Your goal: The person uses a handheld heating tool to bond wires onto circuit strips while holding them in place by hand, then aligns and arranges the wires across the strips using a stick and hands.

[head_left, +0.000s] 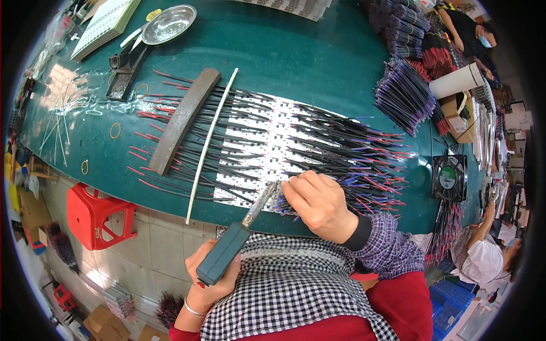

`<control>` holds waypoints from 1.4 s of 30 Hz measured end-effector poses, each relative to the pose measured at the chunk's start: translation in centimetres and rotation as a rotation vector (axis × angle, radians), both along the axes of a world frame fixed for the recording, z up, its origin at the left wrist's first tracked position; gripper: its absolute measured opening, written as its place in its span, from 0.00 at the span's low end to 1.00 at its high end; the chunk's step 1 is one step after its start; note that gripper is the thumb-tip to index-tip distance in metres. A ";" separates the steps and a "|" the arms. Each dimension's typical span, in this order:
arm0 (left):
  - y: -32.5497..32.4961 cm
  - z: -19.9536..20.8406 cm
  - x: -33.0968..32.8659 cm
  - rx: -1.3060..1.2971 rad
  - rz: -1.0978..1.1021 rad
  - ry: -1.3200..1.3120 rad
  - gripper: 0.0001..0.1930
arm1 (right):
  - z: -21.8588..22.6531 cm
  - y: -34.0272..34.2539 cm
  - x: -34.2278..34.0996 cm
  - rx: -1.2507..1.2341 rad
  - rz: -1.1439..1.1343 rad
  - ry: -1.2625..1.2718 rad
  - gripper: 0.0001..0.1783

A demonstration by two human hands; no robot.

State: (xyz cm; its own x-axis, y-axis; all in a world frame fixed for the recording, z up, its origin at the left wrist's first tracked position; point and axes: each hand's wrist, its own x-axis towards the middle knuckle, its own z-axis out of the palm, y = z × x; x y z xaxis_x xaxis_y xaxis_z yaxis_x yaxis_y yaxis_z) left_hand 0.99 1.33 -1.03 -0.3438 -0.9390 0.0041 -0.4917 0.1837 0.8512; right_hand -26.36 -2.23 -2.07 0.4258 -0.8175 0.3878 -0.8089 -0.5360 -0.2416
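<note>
My left hand (pixel 219 273) is wrapped round the dark green handle of a soldering iron (pixel 227 254). Its metal barrel reaches up to the near edge of a white panel of small circuit boards (pixel 278 136). Right by the iron's tip, my right hand (pixel 318 204) is closed in a pinch over the panel. It seems to grip the end of a thin wire, though the fingers mostly hide it. Rows of black wires (pixel 244 128) with red ends run off the panel's left side. More wires (pixel 352 148) with red and purple ends fan out to the right.
Across the left wires lie a flat dark bar (pixel 185 122) and a thin pale stick (pixel 211 145). Farther back are a metal dish (pixel 169 25) and a black holder (pixel 126 74). Wire bundles (pixel 404 96) and a small fan (pixel 449 177) stand right. A red stool (pixel 99 216) is below left.
</note>
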 end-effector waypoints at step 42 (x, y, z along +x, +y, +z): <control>-0.4 2.0 0.9 0.123 0.004 -0.007 0.08 | -0.5 0.4 0.7 -0.138 0.006 0.007 0.16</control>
State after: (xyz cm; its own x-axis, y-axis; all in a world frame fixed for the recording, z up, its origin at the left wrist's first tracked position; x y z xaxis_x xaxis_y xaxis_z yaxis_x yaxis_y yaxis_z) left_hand 1.90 0.95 1.00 -0.3392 -0.9338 -0.1135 -0.4985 0.0761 0.8636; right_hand -25.68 -1.85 -2.59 0.4338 -0.7539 0.4934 -0.8069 -0.5687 -0.1594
